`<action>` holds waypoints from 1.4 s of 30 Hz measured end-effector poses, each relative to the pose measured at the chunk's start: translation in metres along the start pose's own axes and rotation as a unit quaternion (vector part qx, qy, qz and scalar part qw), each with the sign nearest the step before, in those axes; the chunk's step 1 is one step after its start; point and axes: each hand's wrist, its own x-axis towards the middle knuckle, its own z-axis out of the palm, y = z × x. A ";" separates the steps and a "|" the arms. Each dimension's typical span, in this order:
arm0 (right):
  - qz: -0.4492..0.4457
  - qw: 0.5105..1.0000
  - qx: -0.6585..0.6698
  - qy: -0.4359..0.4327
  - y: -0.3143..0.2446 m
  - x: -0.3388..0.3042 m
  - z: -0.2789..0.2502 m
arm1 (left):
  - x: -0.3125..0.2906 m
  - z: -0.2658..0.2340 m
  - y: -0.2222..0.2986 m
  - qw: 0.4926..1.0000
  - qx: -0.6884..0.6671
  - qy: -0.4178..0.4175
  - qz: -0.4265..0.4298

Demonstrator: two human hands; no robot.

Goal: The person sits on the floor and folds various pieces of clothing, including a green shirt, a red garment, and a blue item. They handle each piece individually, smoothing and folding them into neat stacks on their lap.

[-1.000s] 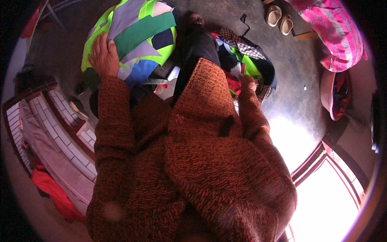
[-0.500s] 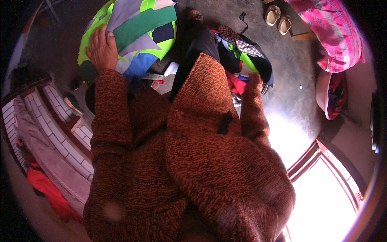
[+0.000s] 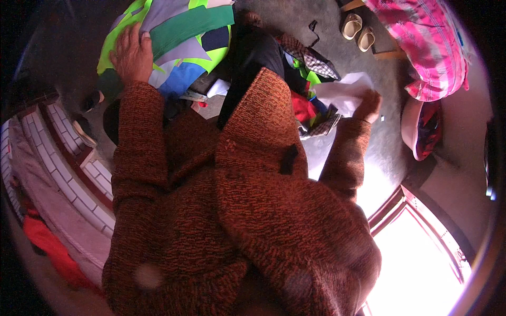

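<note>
A patchwork of fabric pieces in green, grey, blue and neon yellow (image 3: 176,45) lies at the upper left. My left hand (image 3: 132,55) rests flat on its left side, fingers stretched out. At the right, my right hand (image 3: 368,107) is closed on the edge of a white cloth piece (image 3: 342,95), which is smeared by motion. Beside and partly under this piece is a heap of mixed scraps (image 3: 303,108) in red, neon green, black and checked cloth, by my knee. A green strip (image 3: 192,31) crosses the top of the patchwork.
Pale slip-on shoes (image 3: 358,32) stand on the grey floor at the upper right. Near them are a pink plaid cloth (image 3: 421,47) and a pinkish tub (image 3: 411,126) with dark red contents. A bright doorway (image 3: 416,258) lies at the lower right, white bricks (image 3: 58,163) at the left.
My right hand has moved right, out of the scrap heap, and now holds a white cloth piece. A dark piece has gone from the heap's right side. My left hand stays on the patchwork.
</note>
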 end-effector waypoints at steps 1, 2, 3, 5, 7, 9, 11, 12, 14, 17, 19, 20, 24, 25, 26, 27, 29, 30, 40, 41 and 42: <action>0.026 0.993 0.107 0.030 -0.019 0.009 0.004 | 0.000 0.000 -0.002 1.000 0.012 -0.004 0.003; 0.045 0.974 0.213 0.065 -0.040 0.017 0.008 | -0.001 0.002 -0.006 1.000 0.023 -0.006 0.006; 0.003 0.963 0.259 0.072 -0.052 0.026 0.009 | 0.000 0.004 -0.008 0.999 0.033 -0.008 0.009; -0.003 0.972 0.232 0.045 -0.134 0.013 0.039 | -0.003 0.001 -0.008 0.999 0.043 -0.011 0.003; -0.024 0.962 0.270 -0.012 -0.186 0.011 0.051 | -0.002 0.001 -0.005 0.999 0.035 -0.009 0.003; -0.016 0.936 0.349 -0.042 -0.215 0.013 0.075 | -0.003 -0.002 -0.005 0.999 0.033 0.002 -0.003; 0.027 0.921 0.387 -0.046 -0.239 0.008 0.100 | -0.004 -0.006 0.000 0.999 0.037 0.013 0.003; 0.048 0.913 0.402 -0.047 -0.250 0.004 0.111 | -0.004 -0.005 0.002 0.999 0.039 0.015 0.004; 0.001 0.934 0.350 -0.071 -0.264 -0.008 0.136 | -0.007 -0.007 0.001 0.999 0.033 0.023 0.004; -0.036 0.947 0.305 -0.095 -0.280 -0.027 0.165 | -0.009 -0.008 -0.002 0.999 0.004 0.033 0.004; -0.087 0.958 0.247 -0.119 -0.280 -0.033 0.176 | -0.007 -0.009 0.002 0.999 -0.017 0.033 0.001; -0.045 0.939 0.313 -0.135 -0.292 -0.038 0.185 | -0.008 -0.008 0.001 0.999 -0.015 0.045 0.003; -0.005 0.834 0.457 -0.309 -0.333 -0.052 0.210 | -0.010 -0.008 0.003 0.998 -0.016 0.054 0.002; 0.043 0.796 0.519 -0.308 -0.348 -0.060 0.224 | -0.010 -0.011 0.004 0.999 -0.015 0.048 0.000; 0.058 0.770 0.538 -0.339 -0.363 -0.070 0.235 | -0.011 -0.013 0.004 0.999 -0.014 0.039 -0.001; 0.071 0.742 0.554 -0.370 -0.379 -0.080 0.246 | -0.012 -0.015 0.004 0.999 -0.015 0.048 -0.003; 0.077 0.727 0.549 -0.405 -0.405 -0.090 0.266 | -0.012 -0.015 0.004 0.998 -0.016 0.066 0.000; 0.089 0.709 0.566 -0.411 -0.420 -0.099 0.273 | -0.013 -0.011 0.002 0.999 0.008 0.052 -0.009; 0.127 0.768 0.473 -0.412 -0.363 -0.104 0.363 | -0.015 0.041 -0.003 0.892 -0.432 0.129 -0.017; 0.130 0.803 0.425 -0.396 -0.328 -0.099 0.369 | -0.016 0.039 -0.005 0.948 -0.307 0.084 -0.003; 0.126 0.809 0.438 -0.371 -0.299 -0.097 0.376 | -0.017 0.034 -0.009 0.986 -0.158 0.049 0.021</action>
